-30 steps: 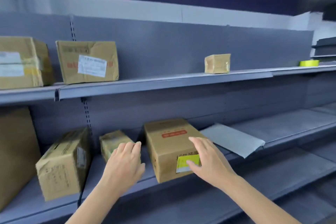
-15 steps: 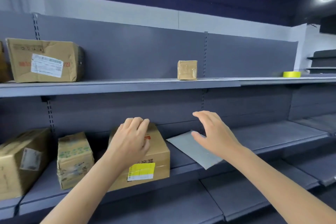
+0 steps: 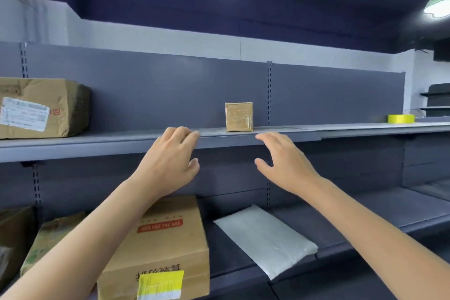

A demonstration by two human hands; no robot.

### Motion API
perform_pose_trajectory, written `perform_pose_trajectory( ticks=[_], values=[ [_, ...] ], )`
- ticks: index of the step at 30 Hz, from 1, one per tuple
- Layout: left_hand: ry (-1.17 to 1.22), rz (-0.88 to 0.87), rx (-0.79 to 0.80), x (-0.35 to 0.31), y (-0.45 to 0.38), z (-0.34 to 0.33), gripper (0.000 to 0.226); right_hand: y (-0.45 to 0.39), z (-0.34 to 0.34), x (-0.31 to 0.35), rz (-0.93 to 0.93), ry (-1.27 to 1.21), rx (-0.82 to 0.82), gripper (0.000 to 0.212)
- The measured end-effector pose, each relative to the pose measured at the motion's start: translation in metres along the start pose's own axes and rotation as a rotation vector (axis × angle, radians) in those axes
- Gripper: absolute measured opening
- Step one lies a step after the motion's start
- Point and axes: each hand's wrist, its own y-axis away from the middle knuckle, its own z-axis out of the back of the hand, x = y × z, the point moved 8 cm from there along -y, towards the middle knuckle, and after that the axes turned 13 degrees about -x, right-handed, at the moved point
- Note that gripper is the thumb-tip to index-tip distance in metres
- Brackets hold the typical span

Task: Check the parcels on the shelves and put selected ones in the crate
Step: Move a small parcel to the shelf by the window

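Two empty hands, left [image 3: 168,165] and right [image 3: 285,165], below a small box [image 3: 239,117]

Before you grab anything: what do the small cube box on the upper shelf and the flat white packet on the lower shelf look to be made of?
The small tan cube box looks like brown cardboard wrapped in clear tape: its face shows glossy streaks. The flat white packet seems to be a soft plastic mailer, probably padded: it has a slight sheen, wrinkles and rounded edges. The upper grey shelf looks like matt painted metal.

No text reads clearly. At 7 o'clock, the tan cardboard box with a yellow sticker [image 3: 160,251] carries a red band and dark characters, illegible. At 9 o'clock, the wide brown cardboard parcel [image 3: 43,108] bears a white shipping label, print too blurred.
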Motion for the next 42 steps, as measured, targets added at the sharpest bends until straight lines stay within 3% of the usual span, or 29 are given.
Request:
perform_pose_trajectory(
  ticks=[8,14,23,26,28,33,39,42],
  values=[
    [0.2,0.021,-0.074,0.016,-0.062,-0.064,0.05,-0.06,-0.016,-0.039,-0.038,0.056,-0.037,0.051],
    [0.251,0.059,-0.025,0.013,-0.117,-0.108,0.05,-0.107,-0.05,-0.071,-0.123,0.043,0.004,0.049],
    [0.121,0.249,0.21,0.032,-0.165,-0.182,0.02,-0.158,-0.108,-0.119,-0.337,-0.045,0.136,0.05],
    [0.138,0.352,0.365,0.041,-0.163,-0.21,0.025,-0.165,-0.128,-0.128,-0.396,-0.108,0.19,0.041],
    [0.225,0.404,0.384,0.042,-0.162,-0.22,0.03,-0.169,-0.14,-0.127,-0.412,-0.211,0.215,0.03],
    [0.351,0.465,0.263,0.041,-0.158,-0.201,0.015,-0.17,-0.142,-0.118,-0.39,-0.394,0.135,0.017],
    [0.581,0.545,-0.046,0.041,-0.158,-0.14,0.034,-0.164,-0.095,-0.098,-0.344,-0.628,-0.111,0.022],
    [0.773,0.554,-0.142,0.033,-0.157,-0.111,0.026,-0.159,-0.065,-0.091,-0.374,-0.809,-0.226,0.02]
  ],
)
